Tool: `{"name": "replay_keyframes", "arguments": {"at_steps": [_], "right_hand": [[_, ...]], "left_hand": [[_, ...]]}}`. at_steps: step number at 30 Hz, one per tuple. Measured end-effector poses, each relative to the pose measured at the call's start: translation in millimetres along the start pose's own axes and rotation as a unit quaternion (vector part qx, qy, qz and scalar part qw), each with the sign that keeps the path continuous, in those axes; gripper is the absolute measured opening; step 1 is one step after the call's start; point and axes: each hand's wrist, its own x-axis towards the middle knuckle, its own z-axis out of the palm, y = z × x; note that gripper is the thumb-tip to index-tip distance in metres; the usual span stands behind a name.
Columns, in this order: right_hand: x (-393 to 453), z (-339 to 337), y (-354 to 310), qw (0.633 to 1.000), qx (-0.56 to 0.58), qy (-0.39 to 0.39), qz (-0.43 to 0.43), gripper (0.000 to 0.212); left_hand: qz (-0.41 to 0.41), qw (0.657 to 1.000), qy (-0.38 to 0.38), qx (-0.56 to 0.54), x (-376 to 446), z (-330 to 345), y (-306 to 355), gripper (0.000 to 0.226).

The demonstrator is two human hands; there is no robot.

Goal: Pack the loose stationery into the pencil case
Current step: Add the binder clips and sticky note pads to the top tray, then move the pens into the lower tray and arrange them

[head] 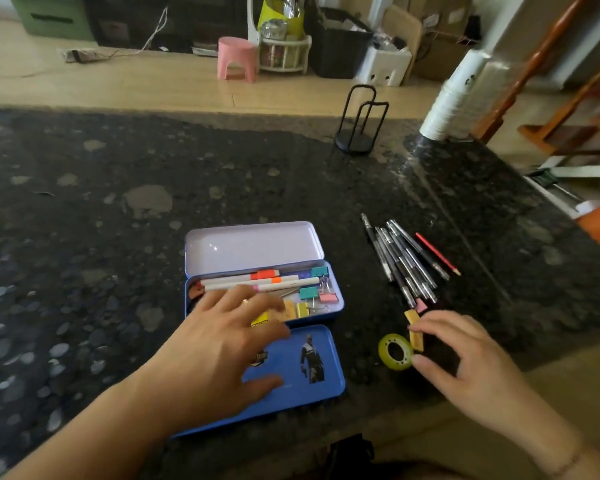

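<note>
The blue tin pencil case (pixel 336 299) lies open at the centre, its pale lid (pixel 253 247) tipped back. Inside are white markers (pixel 257 282) and several coloured binder clips (pixel 317 294). A separate blue tray (pixel 302 382) with a printed figure lies just in front of it. My left hand (pixel 215 348) is spread over the case's front left and this tray, fingers relaxed, hiding part of the contents. To the right, my right hand (pixel 465 358) pinches a yellow binder clip (pixel 415 336) between forefinger and thumb, beside a yellow-green tape roll (pixel 394 353).
Several black-and-silver pens (pixel 402 261), a red pencil (pixel 437 252) and a pink clip (pixel 420 304) lie on the dark stone counter (pixel 118 220) right of the case. A black wire stand (pixel 355 133) and a white cup stack (pixel 451 102) stand at the back.
</note>
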Motion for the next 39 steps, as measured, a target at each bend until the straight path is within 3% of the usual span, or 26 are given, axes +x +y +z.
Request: {"name": "replay_keyframes", "arguments": {"at_steps": [3,6,8,12,17,22,28,32,35,37,39], "right_hand": [[5.0,7.3,-7.3,0.997,-0.059,-0.037,-0.040,0.068],[7.2,13.6,-8.1,0.993,-0.087,-0.069,-0.040,0.080],[8.0,13.3,-8.2,0.998,-0.041,-0.033,-0.034,0.073],[32.9,6.5,-0.4,0.994,0.019,0.102,0.033,0.038],[90.8,1.4,1.6,0.983,-0.018,0.078,0.165,0.032],[113.5,8.1,-11.6,0.965,-0.170,0.070,0.189,0.035],[114.1,3.3,-21.6,0.953,-0.215,0.008,0.214,0.034],[118.8,-2.0,-21.6,0.943,-0.239,-0.059,0.224,0.039],[111.4,-6.4,-26.1,0.959,-0.182,-0.011,0.217,0.032],[98.1,-5.8,-33.7,0.968,-0.180,0.066,0.159,0.028],[85.7,-0.9,-45.2,0.971,-0.201,0.097,0.084,0.025]], "left_hand": [[-0.105,0.994,-0.024,0.021,3.5,6.8,-16.1,0.092],[-0.160,0.986,-0.044,-0.010,4.7,13.1,-37.7,0.109],[-0.167,0.984,-0.046,-0.030,3.6,13.8,-46.0,0.110],[-0.171,0.982,-0.042,-0.070,6.9,13.2,-51.4,0.115],[-0.184,0.976,-0.054,-0.102,7.1,11.2,-66.6,0.123],[-0.205,0.976,-0.026,-0.071,6.5,8.9,-84.3,0.125],[-0.251,0.966,0.006,-0.056,5.0,4.0,-79.2,0.114],[-0.174,0.982,0.046,-0.062,-4.9,-10.7,-48.4,0.080],[-0.122,0.987,-0.082,-0.063,-15.4,-21.3,-21.7,0.072],[-0.133,0.976,-0.162,-0.050,-27.6,-17.5,-16.5,0.084],[-0.154,0.970,-0.179,-0.053,-39.1,-13.9,-18.8,0.096]]}}
